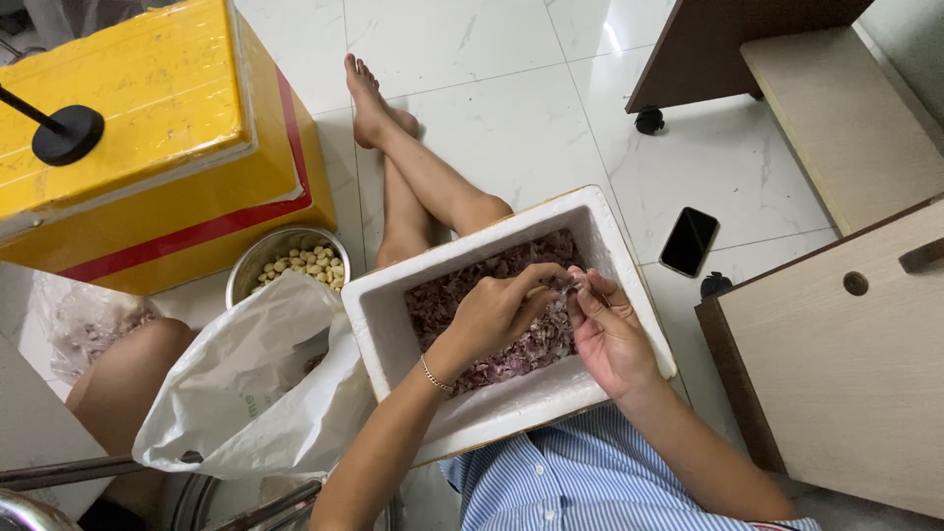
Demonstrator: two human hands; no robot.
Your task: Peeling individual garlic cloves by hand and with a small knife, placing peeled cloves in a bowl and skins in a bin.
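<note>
Head view looks down on a yellow box [147,128] left on the floor, then a white foam box [393,295] resting on the lap, catching purplish peelings [452,295]. Left hand [497,310] and right hand [605,334] pinch one small piece [570,285] between fingertips, above the box. Peeled cloves fill a steel bowl [251,265] nearby.

A yellow box [138,128] with a red stripe sits at ten o'clock, a metal bowl [285,258] of pale peeled cloves just below it. A white plastic bag [251,383] slumps at eight o'clock; a black phone [688,241] lies on the tiled floor [511,108] at three.
</note>
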